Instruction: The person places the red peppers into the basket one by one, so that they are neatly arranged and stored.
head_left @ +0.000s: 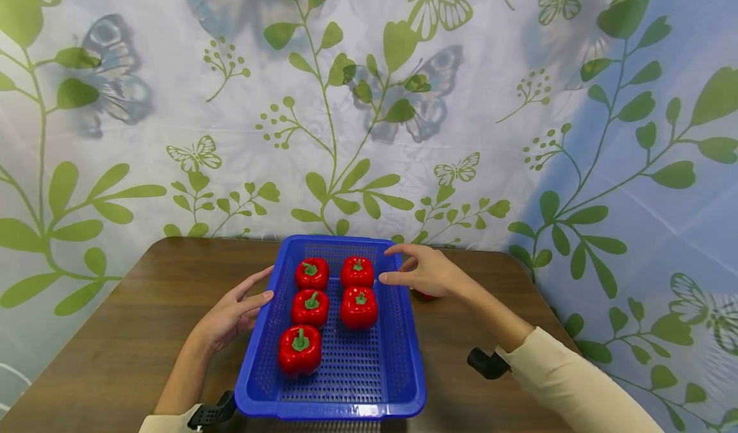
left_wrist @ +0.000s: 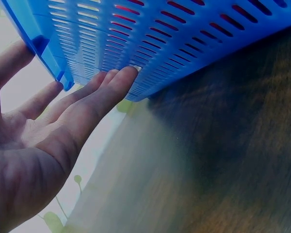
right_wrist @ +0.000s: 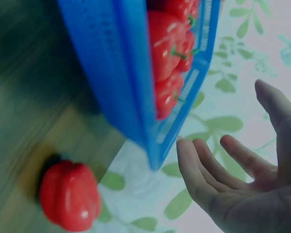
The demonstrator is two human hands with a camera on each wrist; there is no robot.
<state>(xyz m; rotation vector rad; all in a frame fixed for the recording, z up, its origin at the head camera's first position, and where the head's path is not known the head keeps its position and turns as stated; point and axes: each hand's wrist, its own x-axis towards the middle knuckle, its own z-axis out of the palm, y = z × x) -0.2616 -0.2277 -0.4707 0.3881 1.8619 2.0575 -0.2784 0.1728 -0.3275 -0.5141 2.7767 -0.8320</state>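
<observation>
A blue plastic basket [head_left: 346, 378] with slotted walls holds several shiny red bell peppers [head_left: 300, 350] with green stems. They lie in two columns, three on the left and two on the right. My left hand [head_left: 233, 314] is at the basket's left side, its fingers extended along the wall in the left wrist view. Over the right rim, my right hand [head_left: 426, 273] hovers with loosely bent fingers and nothing between them. Another red bell pepper [right_wrist: 70, 196] lies on the table to the right of the basket, mostly hidden under the right hand in the head view.
The basket is over a brown wooden table [head_left: 461, 356]. Behind the table hangs a pale curtain [head_left: 357, 132] printed with green leaves and butterflies. A black strap [head_left: 214, 410] is on the left wrist, and a black device [head_left: 487, 362] on the right.
</observation>
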